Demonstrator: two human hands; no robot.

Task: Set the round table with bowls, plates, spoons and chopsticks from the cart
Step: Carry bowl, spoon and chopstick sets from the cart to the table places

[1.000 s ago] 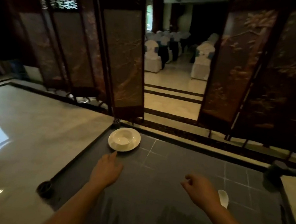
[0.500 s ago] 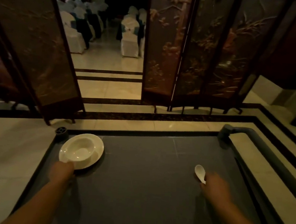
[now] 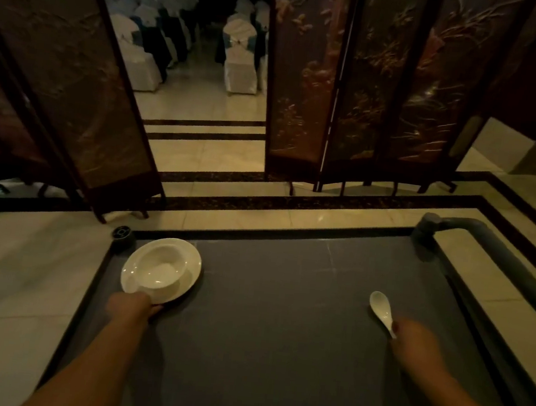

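Observation:
A white plate (image 3: 192,269) with a white bowl (image 3: 158,269) sitting in it is at the far left corner of the dark grey cart top (image 3: 280,320). My left hand (image 3: 131,307) grips the plate's near rim, and the plate looks tilted up on that side. A white ceramic spoon (image 3: 379,307) is at the right of the cart top. My right hand (image 3: 414,342) holds its handle end, bowl end pointing away from me. No chopsticks show.
The cart's grey handle bar (image 3: 487,245) runs along its right side. Carved dark folding screens (image 3: 372,81) stand ahead, with a gap showing white-covered chairs (image 3: 240,61) in the hall beyond. Glossy pale floor tiles (image 3: 15,269) surround the cart.
The view has swung right. My left hand went from open near the plate to gripping its rim. My right hand closed on the spoon's handle.

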